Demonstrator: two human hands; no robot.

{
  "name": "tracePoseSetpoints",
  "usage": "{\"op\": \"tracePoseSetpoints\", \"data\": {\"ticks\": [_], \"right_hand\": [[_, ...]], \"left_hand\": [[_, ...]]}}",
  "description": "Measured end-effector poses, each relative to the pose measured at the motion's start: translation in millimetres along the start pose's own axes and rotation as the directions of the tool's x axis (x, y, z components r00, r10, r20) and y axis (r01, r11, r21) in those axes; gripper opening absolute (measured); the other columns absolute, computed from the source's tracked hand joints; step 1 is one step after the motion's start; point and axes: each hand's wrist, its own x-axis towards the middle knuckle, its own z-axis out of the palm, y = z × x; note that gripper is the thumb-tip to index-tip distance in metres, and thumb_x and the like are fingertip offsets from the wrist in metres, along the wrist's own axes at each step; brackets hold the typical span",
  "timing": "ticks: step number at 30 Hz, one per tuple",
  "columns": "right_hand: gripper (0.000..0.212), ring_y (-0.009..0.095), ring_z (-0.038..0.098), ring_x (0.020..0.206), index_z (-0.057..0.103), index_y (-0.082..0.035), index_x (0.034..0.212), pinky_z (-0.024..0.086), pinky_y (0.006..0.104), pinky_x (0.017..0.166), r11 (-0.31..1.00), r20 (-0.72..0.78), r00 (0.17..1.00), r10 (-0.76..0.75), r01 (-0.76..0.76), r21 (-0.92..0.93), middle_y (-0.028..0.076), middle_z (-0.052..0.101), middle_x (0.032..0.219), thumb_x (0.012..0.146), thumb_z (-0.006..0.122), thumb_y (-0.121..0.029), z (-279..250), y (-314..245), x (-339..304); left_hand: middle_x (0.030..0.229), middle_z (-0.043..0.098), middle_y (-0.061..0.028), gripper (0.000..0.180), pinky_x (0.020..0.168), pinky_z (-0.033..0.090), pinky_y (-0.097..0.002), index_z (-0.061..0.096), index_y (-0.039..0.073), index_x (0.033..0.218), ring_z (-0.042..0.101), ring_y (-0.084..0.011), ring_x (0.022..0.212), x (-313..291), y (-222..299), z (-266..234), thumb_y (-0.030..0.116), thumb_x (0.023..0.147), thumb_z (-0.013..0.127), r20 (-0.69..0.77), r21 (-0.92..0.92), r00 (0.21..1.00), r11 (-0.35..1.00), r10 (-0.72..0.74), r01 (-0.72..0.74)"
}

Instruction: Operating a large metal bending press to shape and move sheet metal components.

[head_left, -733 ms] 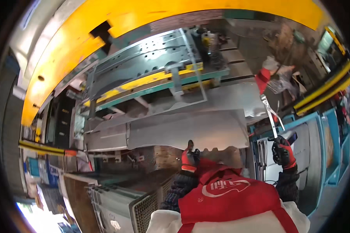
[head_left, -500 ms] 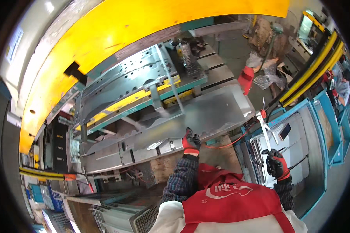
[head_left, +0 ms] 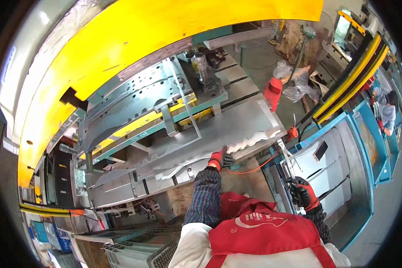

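A long thin grey metal sheet (head_left: pixel 241 123) with wavy edges lies along the steel press bed in front of me. My left hand (head_left: pixel 220 160), in a black and red glove, is at the sheet's near edge. Its fingers stretch to the right and look apart; whether the fingertips press on the metal is hard to see. My right hand (head_left: pixel 303 193), gloved alike, is closed around a slim pale metal hand tool (head_left: pixel 285 149) with a forked end. The tool points away from me, above the near side of a blue bin.
Beyond the sheet stands a die (head_left: pixel 134 105) with a coil spring post (head_left: pixel 203 69), under a yellow press beam (head_left: pixel 165 33). The blue bin (head_left: pixel 366 207) at right holds stacked metal sheets and a dark phone-like object (head_left: pixel 320 151). Another person (head_left: pixel 388 111) is at far right.
The sheet, blurred before, now looks still, and its bright wavy near edge shows. My left hand has turned its fingers rightward. My right hand and the tool moved left and slightly nearer.
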Motion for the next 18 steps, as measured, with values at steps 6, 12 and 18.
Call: {"op": "tracePoseSetpoints", "data": {"ticks": [6, 12, 18], "right_hand": [[0.016, 0.011, 0.041, 0.035, 0.048, -0.006, 0.085, 0.035, 0.0250, 0.029, 0.978, -0.069, 0.985, -0.156, 0.144, -0.153, 0.002, 0.045, 0.052, 0.071, 0.053, -0.011, 16, 21, 104], [0.037, 0.024, 0.053, 0.075, 0.047, -0.003, 0.097, 0.042, 0.0310, 0.068, 0.606, 0.030, 0.866, -0.499, 0.374, -0.702, 0.012, 0.055, 0.083, 0.065, 0.059, -0.015, -4, 51, 233], [0.060, 0.031, 0.049, 0.088, 0.034, -0.005, 0.114, 0.038, 0.0362, 0.079, 0.102, 0.095, 0.653, -0.752, 0.257, -0.961, 0.019, 0.051, 0.095, 0.064, 0.059, -0.026, 31, 35, 198]], "left_hand": [[0.096, 0.052, -0.0158, 0.031, 0.075, 0.044, -0.0354, 0.044, 0.000, 0.104, 0.053, -0.0251, 0.086, -81, -10, -48, 0.019, 0.079, 0.043, 0.103, -0.264, 0.840, 0.829, 0.533, -0.494], [0.124, 0.031, -0.0072, 0.052, 0.097, 0.015, -0.0408, 0.034, 0.013, 0.118, 0.026, -0.0238, 0.115, -194, 27, -55, 0.036, 0.073, 0.048, 0.029, -0.540, 0.162, 0.152, 0.986, -0.828], [0.092, 0.055, -0.0073, 0.028, 0.088, 0.031, -0.0415, 0.049, 0.006, 0.101, 0.050, -0.0192, 0.084, -308, 102, -47, 0.024, 0.080, 0.041, -0.181, -0.448, -0.031, -0.110, 0.983, -0.887]]}}
